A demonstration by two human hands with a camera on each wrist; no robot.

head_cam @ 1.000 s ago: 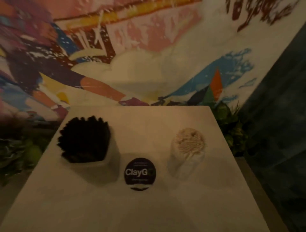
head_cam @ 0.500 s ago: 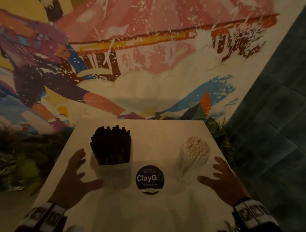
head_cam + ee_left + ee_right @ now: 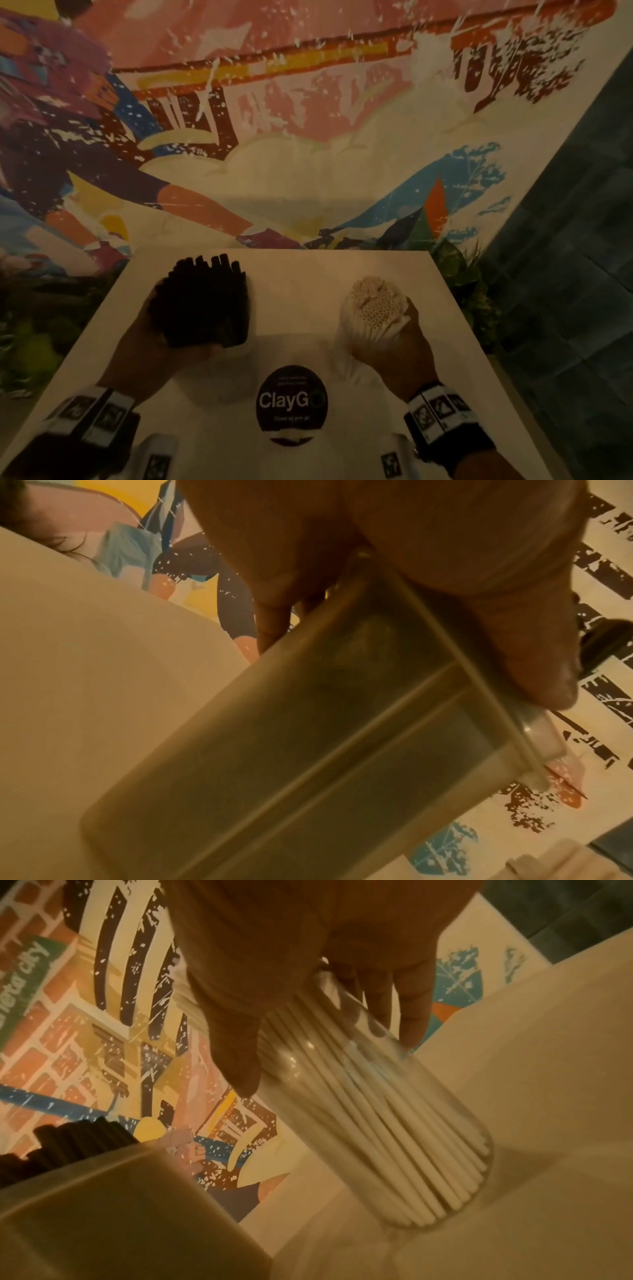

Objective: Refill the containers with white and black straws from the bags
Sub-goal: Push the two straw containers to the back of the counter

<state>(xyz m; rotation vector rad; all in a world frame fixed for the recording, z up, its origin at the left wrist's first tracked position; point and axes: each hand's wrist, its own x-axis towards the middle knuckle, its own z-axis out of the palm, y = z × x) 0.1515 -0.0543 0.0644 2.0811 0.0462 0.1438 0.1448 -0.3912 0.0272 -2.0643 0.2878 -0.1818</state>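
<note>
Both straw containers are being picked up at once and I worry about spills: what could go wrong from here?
1. The glass jar looks tilted in the right hand, and the white straws stick out past its rim; more tilt could let them slide out.
2. The left hand holds the square tub with the black straws packed above the rim; a slipping grip might scatter them over the table.

a painted mural [image 3: 308,120] in pinks, reds, blues and yellows fills the wall behind a pale square table [image 3: 308,274], whose top carries a round black sticker [image 3: 291,401] reading "clayg". green foliage [image 3: 469,284] crowds the table's far corners, and dark grey tiles [image 3: 565,257] run along the right. the light is dim and warm.
</note>
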